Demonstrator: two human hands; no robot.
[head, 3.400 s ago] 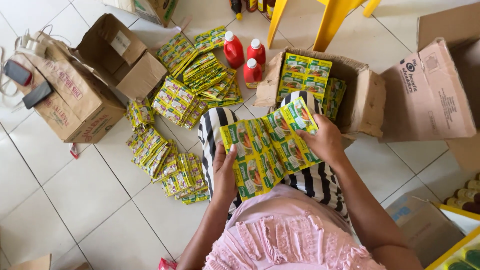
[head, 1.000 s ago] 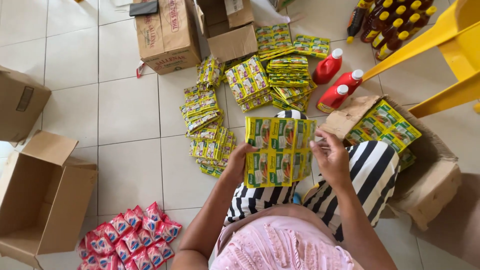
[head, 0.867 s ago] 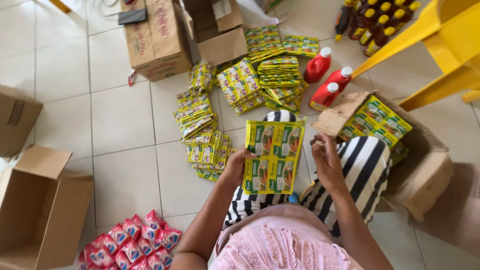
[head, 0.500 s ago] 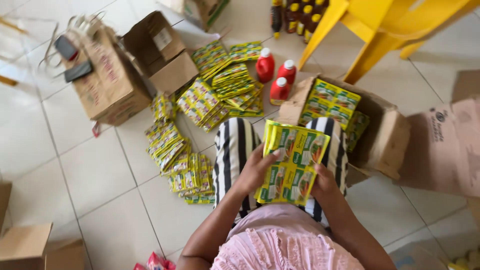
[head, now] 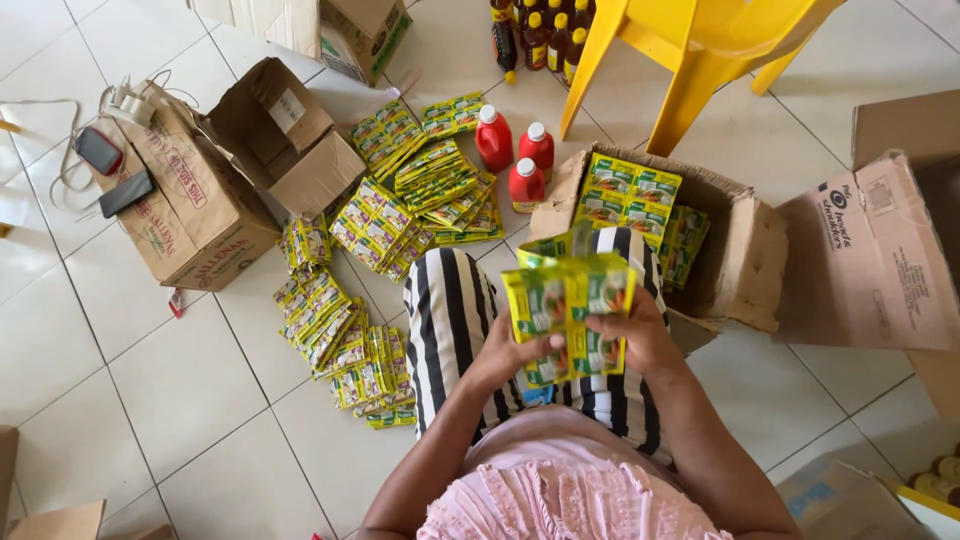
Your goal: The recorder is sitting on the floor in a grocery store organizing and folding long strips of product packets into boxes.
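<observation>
Two hands, left hand (head: 505, 352) and right hand (head: 632, 335), grip a folded sachet strip (head: 568, 310) just beside the open sachet box (head: 745, 255).

Occlusion / crop notes from my head-cam feed

Sachet strip (head: 570, 300) is motion-blurred; I can't read its folds. Its lower part is covered by the left hand (head: 505, 352) and right hand (head: 640, 335). Yellow chair (head: 700, 50) and dark bottles (head: 540, 35) are cut by the top edge. Open box (head: 740, 250) wall hides most of its sachets.
</observation>
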